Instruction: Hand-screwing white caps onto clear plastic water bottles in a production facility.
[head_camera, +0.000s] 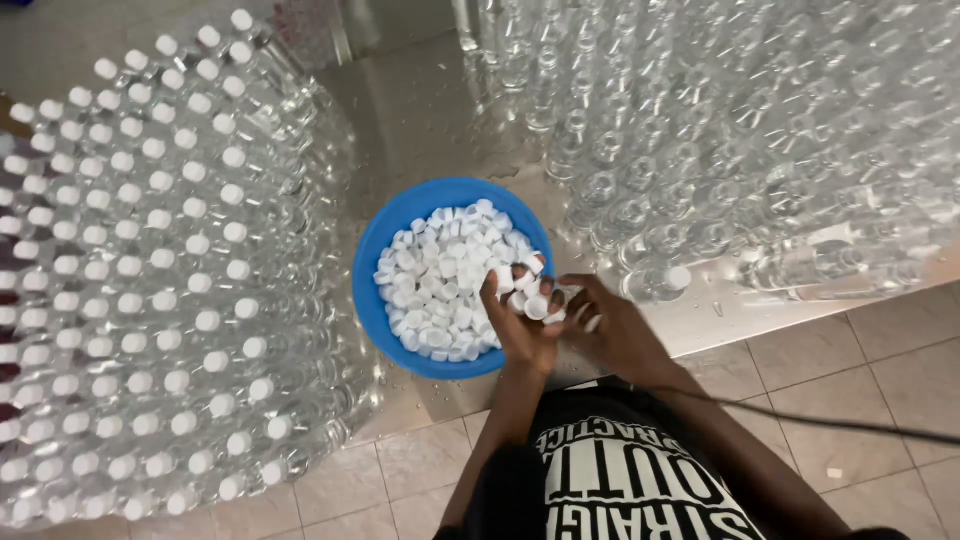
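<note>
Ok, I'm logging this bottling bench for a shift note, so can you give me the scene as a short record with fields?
Left hand: left hand holds a handful of small white plastic caps over the bowl's edge
Right hand: right hand touches the same caps
Bowl: round blue plastic bowl, filled with loose white caps
Left of bowl: capped clear plastic bottles, tightly packed
Right of bowl: uncapped clear plastic bottles
Surface: wet metal bench

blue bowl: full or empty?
Mostly full. The blue bowl holds a heap of white bottle caps near its rim; the left hand and right hand hold several caps over it.
</note>
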